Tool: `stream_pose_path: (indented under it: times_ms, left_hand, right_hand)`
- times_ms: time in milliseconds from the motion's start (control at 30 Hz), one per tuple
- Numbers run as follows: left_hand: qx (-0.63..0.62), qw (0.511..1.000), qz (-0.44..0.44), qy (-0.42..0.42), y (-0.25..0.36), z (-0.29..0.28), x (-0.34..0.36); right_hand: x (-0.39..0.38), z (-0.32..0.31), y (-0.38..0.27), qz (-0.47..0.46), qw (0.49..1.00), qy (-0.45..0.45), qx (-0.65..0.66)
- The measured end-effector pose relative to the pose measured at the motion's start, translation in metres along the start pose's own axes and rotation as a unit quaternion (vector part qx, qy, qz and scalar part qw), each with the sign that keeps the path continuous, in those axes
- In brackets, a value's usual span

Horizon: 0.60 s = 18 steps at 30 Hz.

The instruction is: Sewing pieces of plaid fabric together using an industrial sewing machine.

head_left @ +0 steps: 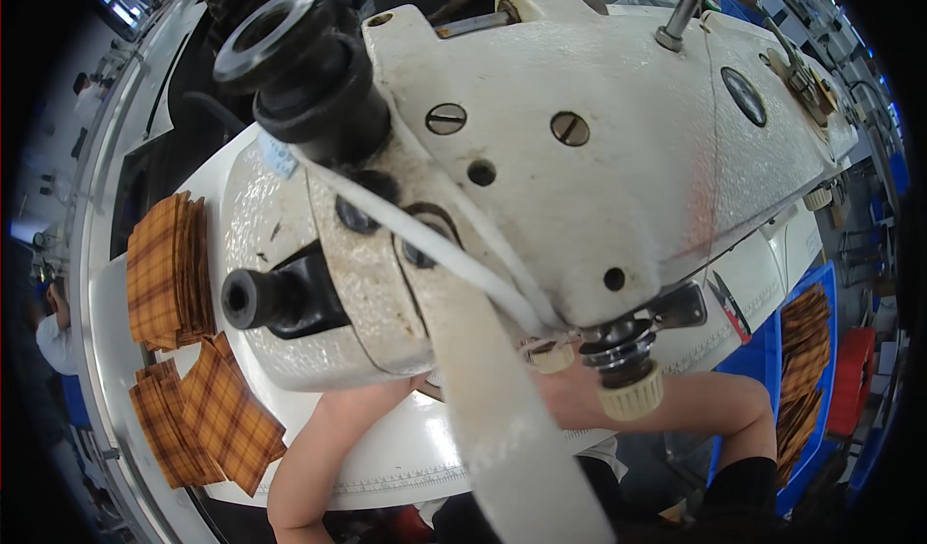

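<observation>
A white sewing machine (541,158) fills the middle of the view and covers most of what my hands do. My left hand (383,395) reaches in under the machine's head from the lower left, its fingers hidden. From the right, my right hand (570,388) also goes in under the machine, behind a pale strip or band (492,399), and its fingers cannot be seen. Whether either hand holds anything is out of sight. Both hands are close to the white machine table (386,467), which has a ruler scale along its near edge.
Stacks of orange-brown plaid fabric pieces (169,274) lie at the table's left, with more plaid pieces (227,414) nearer me. A blue bin (828,351) at the right holds further plaid pieces. Red-and-black thread snips (731,308) lie on the table's right. People work far left.
</observation>
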<state>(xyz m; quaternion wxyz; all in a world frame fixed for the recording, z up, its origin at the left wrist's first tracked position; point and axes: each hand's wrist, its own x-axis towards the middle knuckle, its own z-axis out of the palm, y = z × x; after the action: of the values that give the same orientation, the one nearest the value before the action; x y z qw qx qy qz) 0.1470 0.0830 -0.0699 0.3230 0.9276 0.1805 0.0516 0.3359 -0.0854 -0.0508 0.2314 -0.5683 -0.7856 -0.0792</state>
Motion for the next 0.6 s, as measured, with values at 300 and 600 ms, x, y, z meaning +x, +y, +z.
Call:
stream_pose_path:
  times_ms: [300, 600]
  left_hand:
    - [0.017, 0.996, 0.088, -0.027, 0.014, 0.005, -0.023]
    - [0.090, 0.991, 0.097, 0.001, 0.000, -0.001, -0.015]
  right_hand:
    - [-0.007, 0.001, 0.011, -0.035, 0.999, -0.002, 0.025]
    - [0.002, 0.007, 0.039, -0.029, 0.999, 0.003, 0.035]
